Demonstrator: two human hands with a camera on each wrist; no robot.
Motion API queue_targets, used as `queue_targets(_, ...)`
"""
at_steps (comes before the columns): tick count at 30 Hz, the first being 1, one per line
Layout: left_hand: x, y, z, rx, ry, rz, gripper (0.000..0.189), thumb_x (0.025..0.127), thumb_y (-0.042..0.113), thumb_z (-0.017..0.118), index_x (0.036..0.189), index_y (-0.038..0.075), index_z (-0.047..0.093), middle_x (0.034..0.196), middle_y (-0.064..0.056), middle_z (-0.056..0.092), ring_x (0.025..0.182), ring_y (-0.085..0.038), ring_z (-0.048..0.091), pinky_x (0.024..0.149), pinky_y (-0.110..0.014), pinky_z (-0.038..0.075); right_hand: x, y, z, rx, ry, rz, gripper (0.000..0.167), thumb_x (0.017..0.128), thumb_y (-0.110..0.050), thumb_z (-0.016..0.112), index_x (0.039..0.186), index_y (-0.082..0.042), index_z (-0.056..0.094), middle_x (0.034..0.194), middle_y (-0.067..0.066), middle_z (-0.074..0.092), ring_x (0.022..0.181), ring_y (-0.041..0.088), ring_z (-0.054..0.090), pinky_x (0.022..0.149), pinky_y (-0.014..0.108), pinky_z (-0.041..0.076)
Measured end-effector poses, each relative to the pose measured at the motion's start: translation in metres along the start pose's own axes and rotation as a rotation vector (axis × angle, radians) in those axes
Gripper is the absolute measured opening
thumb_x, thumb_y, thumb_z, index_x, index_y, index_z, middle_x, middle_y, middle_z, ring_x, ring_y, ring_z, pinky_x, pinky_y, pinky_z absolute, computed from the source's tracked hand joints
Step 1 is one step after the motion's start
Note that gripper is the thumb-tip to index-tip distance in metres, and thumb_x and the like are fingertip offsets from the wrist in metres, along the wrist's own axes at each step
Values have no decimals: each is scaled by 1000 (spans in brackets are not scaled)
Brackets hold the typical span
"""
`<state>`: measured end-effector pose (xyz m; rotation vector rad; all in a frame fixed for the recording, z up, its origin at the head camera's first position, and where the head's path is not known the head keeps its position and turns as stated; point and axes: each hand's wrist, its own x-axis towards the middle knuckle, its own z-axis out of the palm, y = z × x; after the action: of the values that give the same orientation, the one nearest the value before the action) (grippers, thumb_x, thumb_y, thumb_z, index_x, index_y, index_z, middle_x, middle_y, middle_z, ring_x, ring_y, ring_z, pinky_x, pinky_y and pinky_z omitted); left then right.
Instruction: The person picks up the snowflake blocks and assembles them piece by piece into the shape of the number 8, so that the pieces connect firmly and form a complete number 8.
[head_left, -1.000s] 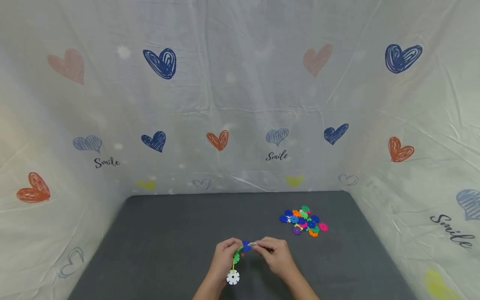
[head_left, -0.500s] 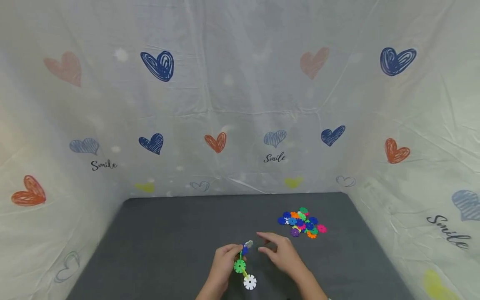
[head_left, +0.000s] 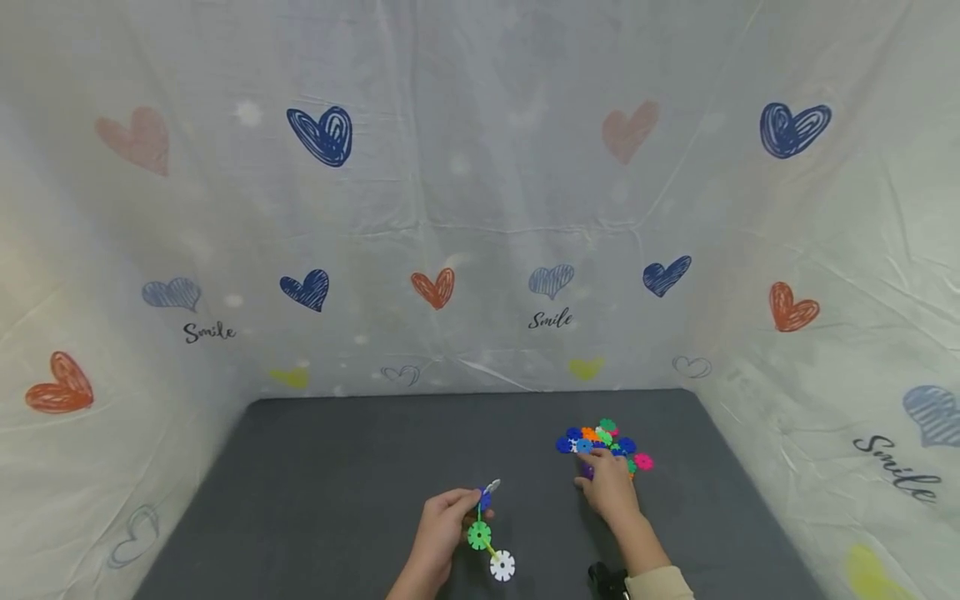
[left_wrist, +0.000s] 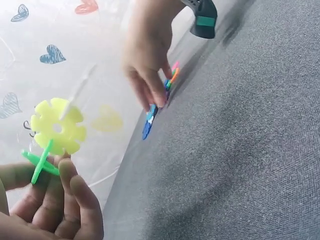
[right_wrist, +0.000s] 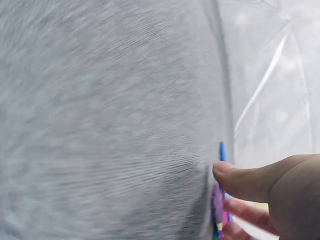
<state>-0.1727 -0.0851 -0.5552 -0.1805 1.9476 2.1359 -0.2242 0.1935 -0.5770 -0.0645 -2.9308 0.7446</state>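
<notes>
My left hand (head_left: 442, 521) pinches a chain of interlocking snowflake discs. In the head view a blue disc (head_left: 485, 500) sits at its fingertips, with a white disc (head_left: 492, 486) seen nearly edge-on above. Below hang a green disc (head_left: 479, 535) and another white disc (head_left: 503, 573). The left wrist view shows a yellow disc (left_wrist: 46, 120) face-on, joined to green pieces (left_wrist: 42, 162) by the fingers. My right hand (head_left: 611, 490) reaches over the near side of a pile of loose discs (head_left: 606, 437), thumb and fingers apart, covering part of it. A purple disc (right_wrist: 216, 202) lies right by its thumb.
The dark grey tabletop (head_left: 337, 483) spreads around both hands. Behind and beside it hang pale curtains (head_left: 480, 192) printed with hearts. A black strapped device (head_left: 607, 581) shows at the right wrist, next to a beige sleeve (head_left: 660, 583).
My right hand has let go of the white disc at the chain's top and moved right and away to the pile. My left hand keeps hold of the chain, which has swung slightly to the right.
</notes>
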Motion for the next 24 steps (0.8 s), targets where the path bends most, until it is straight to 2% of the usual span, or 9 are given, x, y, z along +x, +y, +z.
queue_targets(3, 1, 1, 0, -12, -18, 0, 30, 99, 27, 65, 99, -2, 73, 82, -7, 76, 67, -9, 64, 57, -22, 48, 0, 3, 4, 16, -27, -15, 28, 88, -7, 77, 116, -4, 75, 124, 19, 64, 115, 44, 58, 93, 57, 51)
queue_targets(8, 1, 2, 0, -21, -8, 21, 29, 99, 24, 64, 97, -3, 73, 81, -8, 75, 65, -8, 63, 56, -21, 48, 1, 2, 8, 78, 0, -28, 23, 85, 1, 77, 107, -3, 76, 108, 15, 71, 103, 36, 67, 87, 51, 55)
queue_targets(13, 0, 1, -2, -5, 23, 21, 28, 99, 23, 63, 96, -4, 73, 79, -8, 75, 62, -7, 57, 55, -21, 45, 0, 1, 7, 79, -46, 45, 29, 86, -6, 79, 115, -5, 74, 107, 13, 72, 102, 33, 67, 82, 50, 56)
queue_targets(18, 1, 0, -4, -1, 44, 16, 28, 99, 23, 64, 95, -3, 73, 79, -8, 75, 62, -7, 55, 55, -20, 44, -2, 2, 4, 110, -84, 118, 24, 85, -14, 81, 108, -8, 74, 89, 2, 66, 77, 19, 61, 62, 38, 49)
queue_targets(21, 1, 1, -3, -8, 48, 15, 28, 99, 23, 64, 95, -3, 73, 79, -8, 75, 62, -7, 55, 55, -20, 44, -4, 5, 4, 127, -102, 160, 26, 86, -19, 81, 106, -7, 71, 81, 0, 60, 69, 16, 54, 59, 34, 44)
queue_targets(24, 1, 0, -3, -12, 48, 12, 29, 99, 24, 63, 97, -4, 73, 79, -7, 74, 62, -7, 57, 55, -21, 45, -6, 8, 4, 106, -113, 219, 32, 84, -28, 83, 105, -8, 70, 84, 0, 61, 71, 17, 55, 60, 36, 46)
